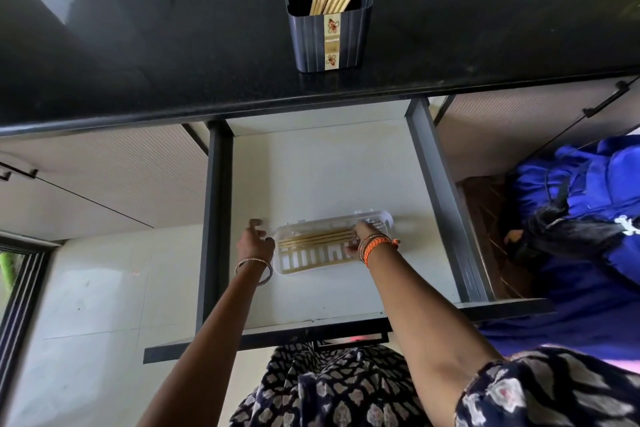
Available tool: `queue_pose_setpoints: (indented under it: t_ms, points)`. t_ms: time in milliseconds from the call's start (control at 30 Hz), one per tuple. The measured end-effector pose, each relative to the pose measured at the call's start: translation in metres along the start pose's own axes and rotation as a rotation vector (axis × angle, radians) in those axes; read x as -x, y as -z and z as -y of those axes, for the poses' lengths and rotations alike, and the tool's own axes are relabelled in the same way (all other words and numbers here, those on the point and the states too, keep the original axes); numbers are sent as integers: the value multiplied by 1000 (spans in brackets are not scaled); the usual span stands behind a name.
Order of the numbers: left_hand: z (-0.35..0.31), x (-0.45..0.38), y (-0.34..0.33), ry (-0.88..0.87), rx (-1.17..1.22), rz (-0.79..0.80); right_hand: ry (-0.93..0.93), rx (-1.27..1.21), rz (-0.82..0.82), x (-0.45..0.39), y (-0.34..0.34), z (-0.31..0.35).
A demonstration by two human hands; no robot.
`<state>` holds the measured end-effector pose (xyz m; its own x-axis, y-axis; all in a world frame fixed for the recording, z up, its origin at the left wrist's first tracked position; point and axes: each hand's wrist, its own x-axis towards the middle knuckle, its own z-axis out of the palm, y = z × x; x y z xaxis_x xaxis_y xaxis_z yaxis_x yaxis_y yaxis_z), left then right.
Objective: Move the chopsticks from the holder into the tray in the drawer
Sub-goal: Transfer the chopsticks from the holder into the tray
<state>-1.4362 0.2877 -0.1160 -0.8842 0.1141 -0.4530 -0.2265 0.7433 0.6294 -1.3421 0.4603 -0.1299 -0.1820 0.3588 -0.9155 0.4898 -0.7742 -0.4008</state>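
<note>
Right hand (360, 236) pinches chopsticks (315, 238) lying in the tray (287, 265) — about four, count unsure. Left hand (254, 239), fingers spread, touches the tray's left end. Roughly ten more stand in one holder (330, 38) on the counter (138, 55). Drawer (311, 170) floor bare around the tray.

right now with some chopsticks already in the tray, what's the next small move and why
Probably let go and lift the right hand back up to the holder for another bunch. A few chopsticks already lie flat in the tray, steadied by the left hand, while many still stand in the holder.
</note>
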Motion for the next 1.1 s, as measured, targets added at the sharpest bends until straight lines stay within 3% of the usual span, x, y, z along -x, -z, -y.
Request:
queue_pose_setpoints:
  t_ms: [300, 467, 567, 700, 767, 867, 967, 1100]
  points:
    - [-20, 0, -9, -32, 1, 25, 90, 258, 40, 14, -1, 9]
    - [-61, 2, -5, -139, 134, 54, 183, 228, 209, 48, -13, 49]
    - [-115, 5, 11, -260, 323, 115, 388, 172, 224, 79, -20, 105]
    - [-206, 5, 46, -570, 415, 75, 849, 150, 108, 116, -23, 202]
    - [-245, -3, 62, -724, 347, -22, 1004, 130, 41, 123, -25, 250]
    - [-284, -28, 71, -837, 52, -198, 1144, 220, -100, 113, -32, 311]
    - [-308, -62, 68, -868, -310, -363, 1128, 234, -158, 93, -45, 356]
    - [-318, -96, 60, -907, -472, -361, 1097, 249, -178, 73, -71, 383]
